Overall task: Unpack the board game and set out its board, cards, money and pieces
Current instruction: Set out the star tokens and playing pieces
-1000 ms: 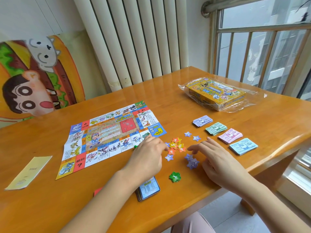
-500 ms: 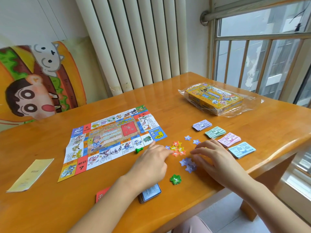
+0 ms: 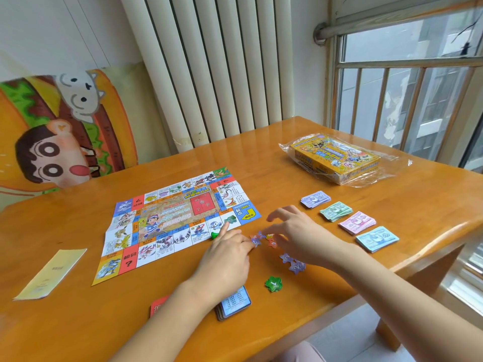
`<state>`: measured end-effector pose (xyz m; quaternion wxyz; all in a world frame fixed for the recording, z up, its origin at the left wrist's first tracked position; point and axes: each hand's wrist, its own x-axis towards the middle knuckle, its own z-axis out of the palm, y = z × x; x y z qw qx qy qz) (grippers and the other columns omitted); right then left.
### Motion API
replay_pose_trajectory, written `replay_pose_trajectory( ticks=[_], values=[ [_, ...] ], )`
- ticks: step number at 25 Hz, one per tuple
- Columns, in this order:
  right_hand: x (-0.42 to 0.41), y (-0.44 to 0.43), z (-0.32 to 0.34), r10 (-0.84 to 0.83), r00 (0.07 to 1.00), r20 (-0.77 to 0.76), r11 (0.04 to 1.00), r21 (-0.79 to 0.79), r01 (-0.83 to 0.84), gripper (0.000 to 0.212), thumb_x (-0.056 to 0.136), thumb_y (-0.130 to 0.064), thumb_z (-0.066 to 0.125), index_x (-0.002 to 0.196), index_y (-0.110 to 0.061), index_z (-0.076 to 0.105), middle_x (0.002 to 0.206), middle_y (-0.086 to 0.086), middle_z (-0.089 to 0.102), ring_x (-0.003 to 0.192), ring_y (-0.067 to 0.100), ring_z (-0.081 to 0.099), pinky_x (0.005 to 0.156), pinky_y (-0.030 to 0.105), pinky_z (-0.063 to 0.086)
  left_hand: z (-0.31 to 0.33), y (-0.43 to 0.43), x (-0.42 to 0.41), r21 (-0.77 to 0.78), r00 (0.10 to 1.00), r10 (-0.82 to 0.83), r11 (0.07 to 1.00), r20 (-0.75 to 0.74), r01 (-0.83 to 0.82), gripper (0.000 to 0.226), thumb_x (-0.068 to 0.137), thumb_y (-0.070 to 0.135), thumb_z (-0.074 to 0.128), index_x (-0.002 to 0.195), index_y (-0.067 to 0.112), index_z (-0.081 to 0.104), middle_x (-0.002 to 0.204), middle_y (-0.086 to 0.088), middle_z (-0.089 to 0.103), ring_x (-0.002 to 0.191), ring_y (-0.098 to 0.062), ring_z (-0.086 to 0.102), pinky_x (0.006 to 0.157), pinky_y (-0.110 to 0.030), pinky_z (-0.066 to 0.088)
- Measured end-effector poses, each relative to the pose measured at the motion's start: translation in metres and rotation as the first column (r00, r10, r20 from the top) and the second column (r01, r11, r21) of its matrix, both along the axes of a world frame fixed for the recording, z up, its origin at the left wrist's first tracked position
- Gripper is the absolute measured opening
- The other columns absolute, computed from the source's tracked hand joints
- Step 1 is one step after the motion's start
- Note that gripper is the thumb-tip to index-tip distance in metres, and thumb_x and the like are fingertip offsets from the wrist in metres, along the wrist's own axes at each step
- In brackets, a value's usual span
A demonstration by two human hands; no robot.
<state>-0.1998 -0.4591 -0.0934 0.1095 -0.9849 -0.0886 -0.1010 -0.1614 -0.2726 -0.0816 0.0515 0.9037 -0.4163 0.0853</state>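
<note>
The unfolded game board (image 3: 180, 220) lies flat on the wooden table (image 3: 326, 307). To its right lie purple (image 3: 315, 199), green (image 3: 335, 210), pink (image 3: 357, 222) and blue (image 3: 377, 238) money stacks in a row. Orange and blue star tokens (image 3: 271, 242) are clustered in front of the board's near right corner. My left hand (image 3: 227, 257) touches a blue star at the cluster's left, one finger stretched towards the board. My right hand (image 3: 300, 236) arches over the cluster with spread fingertips on it. Nearer me lie purple stars (image 3: 294, 262), green stars (image 3: 273, 283), a blue card deck (image 3: 234, 303) and red cards (image 3: 158, 304).
The yellow game box (image 3: 334, 156) sits in clear plastic wrap at the far right of the table. A green pawn (image 3: 214, 235) stands at the board's near edge. A yellow leaflet (image 3: 49, 274) lies at the left. A radiator and a window are behind.
Both hands have moved in onto the orange and blue star cluster, and my right hand has left the purple stars. The camera has tilted up a little.
</note>
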Motion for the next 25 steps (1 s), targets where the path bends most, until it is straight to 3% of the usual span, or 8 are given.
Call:
replay_pose_trajectory(
  ticks=[7,13,16,20,23,25],
  values=[
    [0.03,0.014,0.01,0.07,0.986,-0.153,0.994,-0.076,-0.083,0.046,0.093,-0.011,0.042,0.127,-0.036,0.058,0.141,-0.001,0.039,0.13,0.023,0.028,0.104,0.035,0.032,0.001,0.004,-0.005,-0.025,0.996,-0.078,0.997,-0.049,0.077,0.042,0.097,0.019,0.04,0.137,0.03,0.046,0.134,0.012,0.049,0.134,-0.005,0.029,0.097,-0.009,-0.029],
    [0.029,0.0,0.012,0.023,0.99,-0.141,1.0,-0.01,-0.024,0.059,0.085,0.004,0.038,0.127,-0.03,0.061,0.141,-0.001,0.041,0.127,0.021,0.031,0.105,0.029,0.031,-0.001,0.001,0.003,-0.053,0.997,-0.046,0.998,-0.055,0.043,0.046,0.097,0.021,0.041,0.143,0.022,0.036,0.144,0.007,0.04,0.138,-0.005,0.025,0.109,-0.016,-0.015],
    [0.025,0.001,0.009,0.058,0.984,-0.169,0.998,0.002,-0.058,0.054,0.086,0.001,0.04,0.127,-0.027,0.062,0.141,-0.001,0.041,0.13,0.021,0.028,0.107,0.029,0.029,-0.002,-0.004,0.017,-0.019,0.995,-0.015,1.0,-0.098,0.014,0.055,0.095,0.009,0.039,0.148,0.02,0.027,0.152,0.006,0.031,0.141,-0.006,0.02,0.111,-0.019,-0.013],
    [0.022,-0.001,0.01,0.094,0.979,-0.183,0.994,0.068,-0.083,0.05,0.086,0.0,0.042,0.126,-0.022,0.061,0.141,0.0,0.043,0.133,0.019,0.027,0.111,0.033,0.027,-0.001,-0.007,0.028,0.009,0.981,-0.01,1.0,-0.193,0.012,0.067,0.088,-0.005,0.033,0.149,0.021,0.023,0.151,0.001,0.034,0.142,-0.009,0.021,0.113,-0.021,-0.009],
    [0.021,0.001,0.012,0.113,0.973,-0.203,0.99,0.105,-0.093,0.055,0.084,0.003,0.039,0.133,-0.019,0.05,0.142,0.001,0.046,0.14,0.016,0.027,0.118,0.042,0.013,0.005,-0.007,0.024,-0.015,0.976,0.029,0.999,-0.214,-0.033,0.068,0.09,-0.007,0.03,0.151,0.022,0.018,0.153,0.0,0.032,0.144,-0.015,0.015,0.113,-0.02,-0.005],
    [0.019,0.003,0.014,0.174,0.958,-0.228,0.978,0.157,-0.14,0.053,0.082,0.006,0.038,0.127,-0.017,0.052,0.135,-0.002,0.053,0.133,0.011,0.038,0.12,0.044,0.005,0.008,-0.006,0.023,-0.018,0.978,0.051,0.998,-0.202,-0.055,0.067,0.09,-0.007,0.03,0.15,0.02,0.021,0.151,0.0,0.035,0.144,-0.016,0.018,0.114,-0.021,-0.003]
  ],
)
